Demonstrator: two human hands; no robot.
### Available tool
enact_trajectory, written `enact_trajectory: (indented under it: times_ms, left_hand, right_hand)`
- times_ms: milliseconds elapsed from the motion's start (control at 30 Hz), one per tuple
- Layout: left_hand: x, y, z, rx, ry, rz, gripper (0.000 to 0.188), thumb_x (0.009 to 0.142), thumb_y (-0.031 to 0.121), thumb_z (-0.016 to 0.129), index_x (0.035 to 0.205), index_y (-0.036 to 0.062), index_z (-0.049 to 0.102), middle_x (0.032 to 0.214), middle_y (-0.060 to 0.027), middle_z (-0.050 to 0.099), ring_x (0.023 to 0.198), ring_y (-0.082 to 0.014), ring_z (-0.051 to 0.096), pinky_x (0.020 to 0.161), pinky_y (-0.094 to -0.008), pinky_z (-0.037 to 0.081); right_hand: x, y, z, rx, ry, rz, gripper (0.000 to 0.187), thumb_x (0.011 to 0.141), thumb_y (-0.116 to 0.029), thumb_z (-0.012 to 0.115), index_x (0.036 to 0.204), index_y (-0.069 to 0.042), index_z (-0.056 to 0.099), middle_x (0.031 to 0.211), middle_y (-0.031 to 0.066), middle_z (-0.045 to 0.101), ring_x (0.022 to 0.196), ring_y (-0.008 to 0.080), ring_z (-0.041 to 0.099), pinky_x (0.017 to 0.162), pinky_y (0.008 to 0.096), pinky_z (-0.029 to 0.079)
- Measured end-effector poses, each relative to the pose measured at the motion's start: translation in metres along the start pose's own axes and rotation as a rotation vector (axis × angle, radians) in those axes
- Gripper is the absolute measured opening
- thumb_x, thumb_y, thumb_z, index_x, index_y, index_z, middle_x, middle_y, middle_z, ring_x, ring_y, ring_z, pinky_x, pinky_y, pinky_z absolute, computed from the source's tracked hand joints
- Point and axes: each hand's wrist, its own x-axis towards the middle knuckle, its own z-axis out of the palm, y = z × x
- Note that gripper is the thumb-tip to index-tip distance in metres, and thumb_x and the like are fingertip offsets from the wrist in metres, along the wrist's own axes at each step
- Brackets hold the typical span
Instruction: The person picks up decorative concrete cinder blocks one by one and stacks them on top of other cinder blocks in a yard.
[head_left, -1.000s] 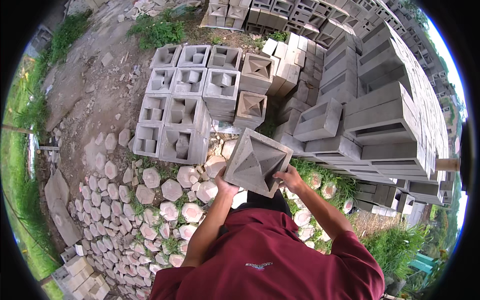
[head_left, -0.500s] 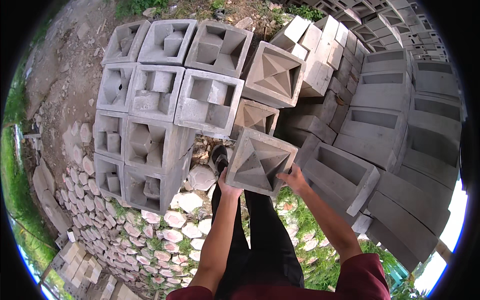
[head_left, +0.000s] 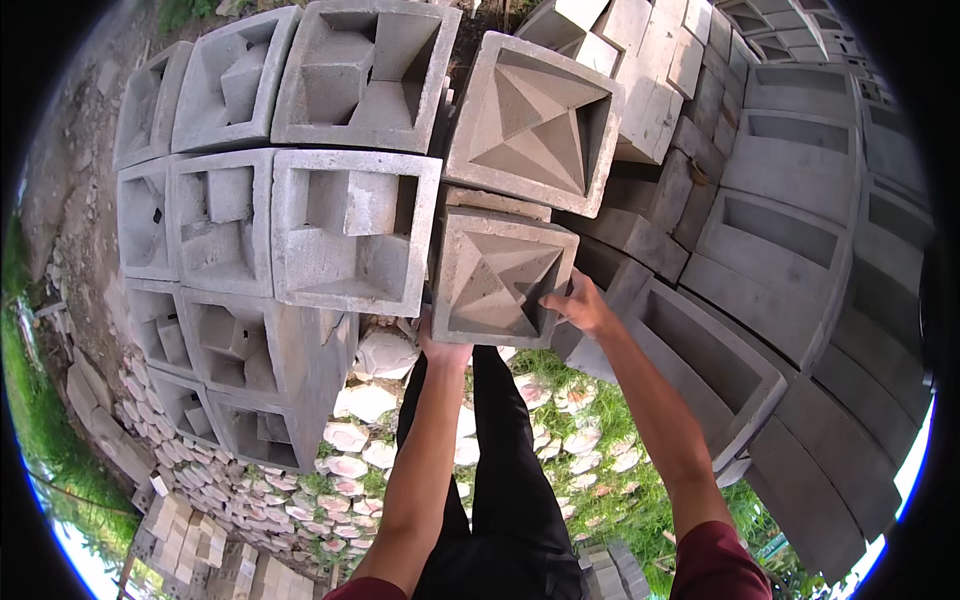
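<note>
Between my two hands is a square grey concrete block (head_left: 497,278) with a recessed, folded-triangle face turned up. My left hand (head_left: 443,343) grips its lower left corner from below, the fingers mostly hidden. My right hand (head_left: 580,303) clasps the right side, thumb over the rim. Just beyond it, another block of the same pattern (head_left: 535,120) rests at the far end of the row. The held block's far edge lies close against a block edge behind it; whether they touch I cannot tell. A stacked block with a stepped recess (head_left: 355,230) stands immediately left.
Stacks of similar decorative blocks (head_left: 225,225) rise on the left. Hollow grey blocks (head_left: 700,360) are piled on the right, with plain solid blocks (head_left: 650,75) farther back. Hexagonal pavers (head_left: 345,437) and grass (head_left: 600,455) cover the ground by my legs.
The held block has moved away from me, up against the far part of the row, with both hands still on it. My view has shifted closer to the stacks.
</note>
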Motion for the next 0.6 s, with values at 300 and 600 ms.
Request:
enact_trajectory:
  times_ms: [300,600]
  left_hand:
    - [0.022,0.003,0.014,-0.026,0.010,-0.005,0.057,0.094,0.046,0.029,0.132,0.0071,0.045,0.135,-0.0140,0.046,0.127,-0.0341,0.039,0.106,-0.0526,0.028]
    - [0.043,0.000,0.009,0.050,-0.013,0.037,0.055,0.093,0.042,0.027,0.130,0.0081,0.048,0.132,-0.0130,0.049,0.123,-0.0339,0.043,0.103,-0.0527,0.032]
  right_hand:
    - [0.024,-0.004,-0.009,0.068,-0.013,0.040,0.062,0.073,-0.009,0.070,0.129,-0.005,0.044,0.104,0.0123,0.064,0.087,0.0243,0.064,0.065,0.0381,0.056]
    - [0.043,0.012,-0.014,0.135,0.002,0.026,0.059,0.074,-0.009,0.069,0.128,-0.005,0.044,0.104,0.0101,0.064,0.088,0.0224,0.064,0.065,0.0396,0.055]
